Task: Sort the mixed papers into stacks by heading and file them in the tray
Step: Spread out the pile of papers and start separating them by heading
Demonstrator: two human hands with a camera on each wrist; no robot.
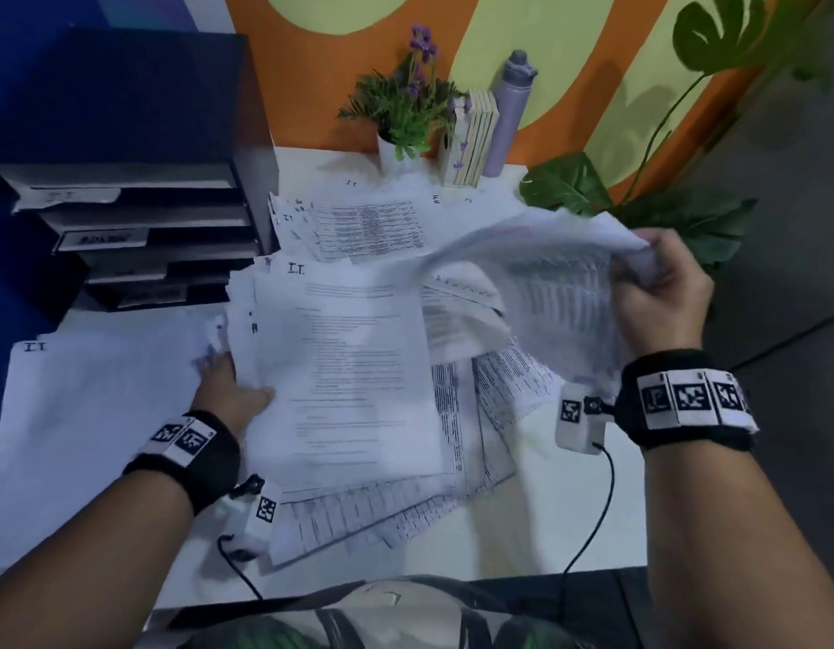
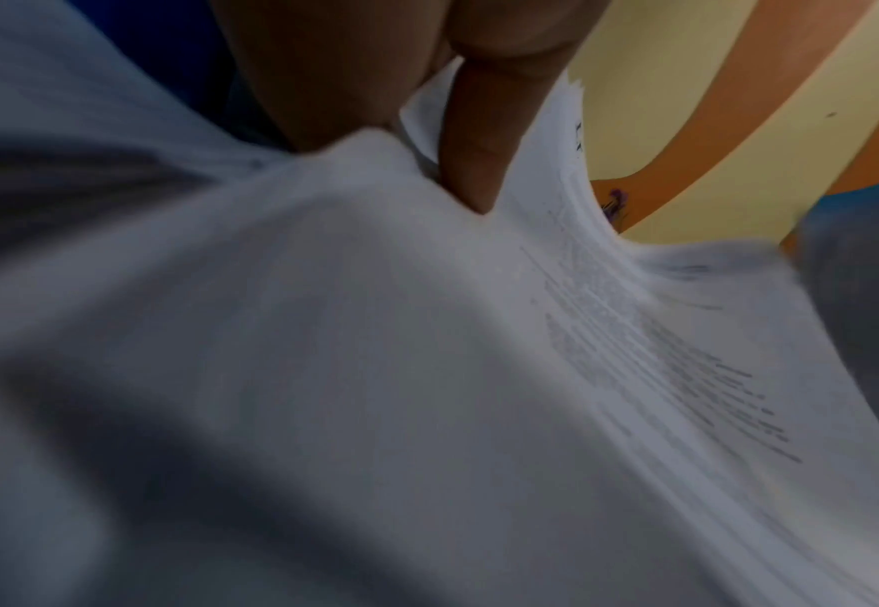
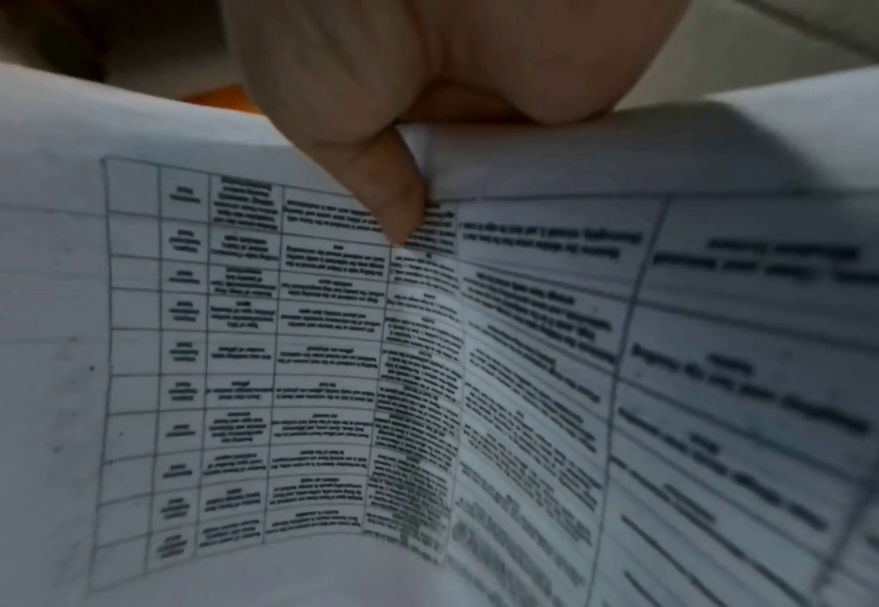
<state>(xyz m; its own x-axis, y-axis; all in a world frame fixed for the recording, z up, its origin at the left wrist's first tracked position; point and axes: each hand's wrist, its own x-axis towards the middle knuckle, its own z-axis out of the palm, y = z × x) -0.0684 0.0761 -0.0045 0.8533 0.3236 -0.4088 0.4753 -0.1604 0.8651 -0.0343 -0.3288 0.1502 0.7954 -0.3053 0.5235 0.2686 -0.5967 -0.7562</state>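
A loose pile of mixed papers (image 1: 358, 367) covers the middle of the white desk (image 1: 546, 531); its top sheet is headed "I.T.". My left hand (image 1: 237, 377) grips the pile's left edge, and in the left wrist view one finger (image 2: 470, 164) is tucked between sheets (image 2: 582, 328). A flat stack headed "I.T." (image 1: 101, 405) lies to the left. My right hand (image 1: 639, 260) holds a bunch of table-printed sheets (image 1: 560, 283) lifted off the pile's right side, the thumb (image 3: 390, 193) pressed on the print (image 3: 323, 369). The black tiered tray (image 1: 148, 236) stands at the back left.
More sheets marked IT and HR (image 1: 368, 222) lie at the back. A potted plant (image 1: 405, 114), small books (image 1: 473, 138) and a grey bottle (image 1: 511, 110) line the wall. Large leaves (image 1: 639, 199) overhang the right edge. Wrist cables (image 1: 588, 522) trail over the front.
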